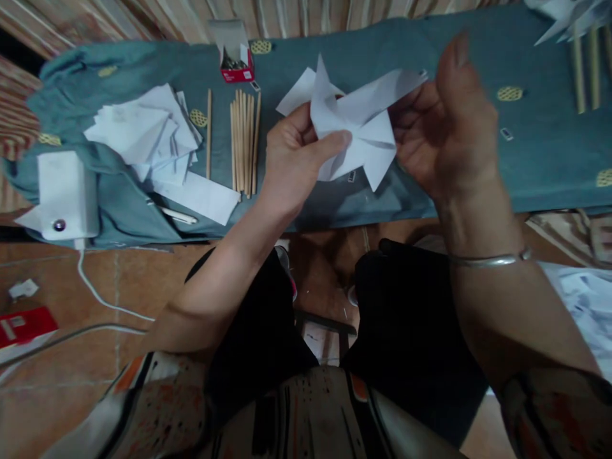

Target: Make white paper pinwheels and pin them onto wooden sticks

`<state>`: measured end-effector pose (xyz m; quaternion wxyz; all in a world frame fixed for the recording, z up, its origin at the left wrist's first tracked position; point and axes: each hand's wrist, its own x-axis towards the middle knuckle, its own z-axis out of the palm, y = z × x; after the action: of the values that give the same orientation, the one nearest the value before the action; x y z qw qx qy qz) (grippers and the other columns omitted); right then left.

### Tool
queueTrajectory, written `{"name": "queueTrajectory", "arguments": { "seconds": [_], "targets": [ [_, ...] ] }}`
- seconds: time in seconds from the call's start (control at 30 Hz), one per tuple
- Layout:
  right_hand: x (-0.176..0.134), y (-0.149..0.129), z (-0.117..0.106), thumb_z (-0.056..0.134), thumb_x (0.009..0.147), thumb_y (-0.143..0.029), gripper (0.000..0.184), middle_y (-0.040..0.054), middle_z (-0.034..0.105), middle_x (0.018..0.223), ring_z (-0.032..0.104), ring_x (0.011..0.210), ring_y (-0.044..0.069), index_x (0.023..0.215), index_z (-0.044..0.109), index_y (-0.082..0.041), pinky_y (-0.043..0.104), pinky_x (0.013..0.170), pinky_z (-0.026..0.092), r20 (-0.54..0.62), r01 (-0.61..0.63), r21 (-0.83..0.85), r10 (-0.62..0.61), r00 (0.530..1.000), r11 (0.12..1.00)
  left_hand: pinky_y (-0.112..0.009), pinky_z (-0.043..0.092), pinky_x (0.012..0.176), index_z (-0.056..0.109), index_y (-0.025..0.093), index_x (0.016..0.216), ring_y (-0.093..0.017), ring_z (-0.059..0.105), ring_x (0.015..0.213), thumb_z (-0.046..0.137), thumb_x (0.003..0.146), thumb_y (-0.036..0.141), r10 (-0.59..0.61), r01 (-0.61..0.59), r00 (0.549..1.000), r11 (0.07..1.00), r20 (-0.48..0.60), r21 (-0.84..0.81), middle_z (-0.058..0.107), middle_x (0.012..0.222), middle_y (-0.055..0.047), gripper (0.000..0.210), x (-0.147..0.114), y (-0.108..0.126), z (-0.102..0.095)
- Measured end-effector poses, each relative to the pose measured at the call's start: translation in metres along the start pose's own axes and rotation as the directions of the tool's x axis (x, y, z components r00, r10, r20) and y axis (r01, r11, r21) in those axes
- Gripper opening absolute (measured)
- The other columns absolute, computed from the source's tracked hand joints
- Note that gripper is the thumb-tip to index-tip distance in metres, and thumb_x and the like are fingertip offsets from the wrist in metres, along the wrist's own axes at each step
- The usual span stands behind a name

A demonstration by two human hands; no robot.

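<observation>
A white paper pinwheel with folded blades is held up over the cloth. My left hand grips it from the left, thumb pressed on its centre and fingers behind the paper. At its right edge is my right hand, thumb raised well away from the fingers. Those fingers are partly curled beside or behind a blade; whether they touch it I cannot tell. Another white paper piece shows behind the pinwheel, partly hidden by it. Closest on the left lies a bundle of thin wooden sticks.
Stacked white paper sheets and a single stick lie left on the green cloth. An open red box with small metal pieces stands at the back. A white corded device sits front left. Finished pinwheels on sticks lie far right.
</observation>
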<state>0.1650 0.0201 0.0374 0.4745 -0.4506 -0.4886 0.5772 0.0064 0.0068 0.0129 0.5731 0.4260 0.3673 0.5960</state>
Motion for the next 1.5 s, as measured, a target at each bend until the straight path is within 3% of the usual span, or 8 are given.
{"name": "queueTrajectory", "arguments": {
  "seconds": [0.17,0.33,0.47,0.7,1.07,1.5],
  "targets": [
    [0.001,0.009,0.006,0.066,0.070,-0.064,0.042,0.0082,0.069,0.081,0.068,0.091,0.027,0.063,0.058,-0.023,0.040,0.081,0.057,0.053,-0.056,0.134,0.050,0.997,0.989,-0.032,0.051,0.074,0.069,0.020,0.080,-0.016,0.064,0.075,0.070,0.067,0.002,-0.027,0.026,0.999,0.999,-0.024,-0.045,0.070,0.076,0.002,0.022,-0.001,-0.012,-0.009],
    [0.008,0.019,0.018,0.063,0.071,-0.067,0.049,0.0100,0.070,0.085,0.067,0.096,0.026,0.074,0.062,-0.018,0.039,0.081,0.057,0.120,-0.065,0.183,0.044,0.992,0.981,-0.036,0.050,0.082,0.069,0.019,0.084,-0.024,0.066,0.094,0.077,0.062,0.013,-0.116,0.115,0.978,0.993,-0.171,-0.014,0.071,0.087,-0.003,0.024,0.006,-0.015,-0.013],
    [0.011,0.031,0.015,0.065,0.073,-0.062,0.043,0.0042,0.068,0.077,0.067,0.087,0.021,0.077,0.066,-0.019,0.032,0.073,0.055,0.064,-0.045,0.152,0.036,0.997,0.987,-0.033,0.050,0.078,0.069,0.018,0.081,-0.021,0.067,0.086,0.079,0.056,0.017,-0.098,0.088,0.966,0.995,-0.240,-0.054,0.071,0.083,-0.003,0.028,0.017,-0.019,-0.022],
    [0.011,0.035,0.008,0.076,0.071,-0.043,0.024,-0.0035,0.066,0.068,0.056,0.059,0.010,0.077,0.069,-0.021,0.022,0.057,0.045,0.062,-0.115,0.077,0.111,0.992,0.990,-0.027,0.048,0.071,0.070,0.017,0.082,-0.013,0.063,0.068,0.079,0.054,0.019,-0.145,0.121,0.968,0.984,-0.203,-0.129,0.071,0.075,0.001,0.029,0.022,-0.023,-0.020],
    [0.018,0.043,0.011,0.081,0.059,-0.033,0.022,-0.0031,0.067,0.067,0.057,0.059,0.011,0.071,0.067,-0.020,0.024,0.057,0.044,0.011,-0.134,0.108,0.133,0.991,0.985,-0.028,0.050,0.074,0.070,0.015,0.090,-0.015,0.065,0.073,0.080,0.054,0.019,-0.220,0.202,0.961,0.972,-0.167,-0.117,0.073,0.081,-0.001,0.038,0.018,-0.027,-0.012],
    [0.022,0.050,0.009,0.080,0.059,-0.031,0.020,-0.0023,0.071,0.073,0.061,0.066,0.014,0.075,0.071,-0.022,0.028,0.064,0.049,-0.050,-0.066,0.053,0.069,0.996,0.996,-0.027,0.049,0.068,0.069,0.016,0.094,-0.015,0.063,0.070,0.078,0.056,0.022,-0.171,0.178,0.971,0.984,-0.165,0.028,0.071,0.077,0.000,0.040,0.019,-0.033,-0.009]
  ]
}}
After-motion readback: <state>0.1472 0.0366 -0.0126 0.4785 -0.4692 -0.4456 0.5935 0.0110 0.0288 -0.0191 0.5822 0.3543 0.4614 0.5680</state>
